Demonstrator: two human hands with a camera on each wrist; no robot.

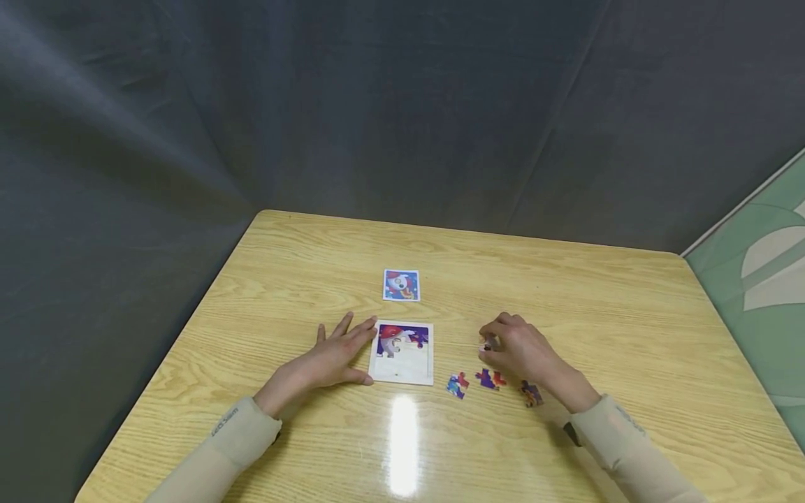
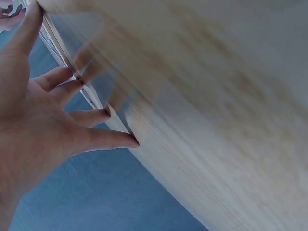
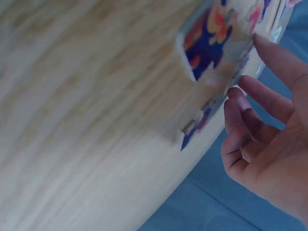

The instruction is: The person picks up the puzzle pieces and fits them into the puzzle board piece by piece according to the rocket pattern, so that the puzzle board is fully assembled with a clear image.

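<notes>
My left hand [image 1: 336, 356] lies with fingers spread along the left edge of a white puzzle tray [image 1: 402, 378]. Straight fingers of this left hand [image 2: 45, 115] touch the tabletop in the left wrist view. Joined jigsaw pieces [image 1: 393, 335] fill the tray's upper part, showing red, white and purple. To the right of the tray, my right hand [image 1: 522, 349] pinches a puzzle piece [image 1: 486, 345] between thumb and index finger, low over the table. The right wrist view shows the right hand [image 3: 269, 125] with its other fingers curled; the held piece is mostly hidden there.
Loose pieces lie near the right hand: a blue-red one [image 1: 458, 385], a purple-red one [image 1: 490, 378] and a dark one [image 1: 531, 393]. A picture card [image 1: 401, 285] lies beyond the tray. A dark curtain [image 1: 402, 119] hangs behind the wooden table [image 1: 302, 258].
</notes>
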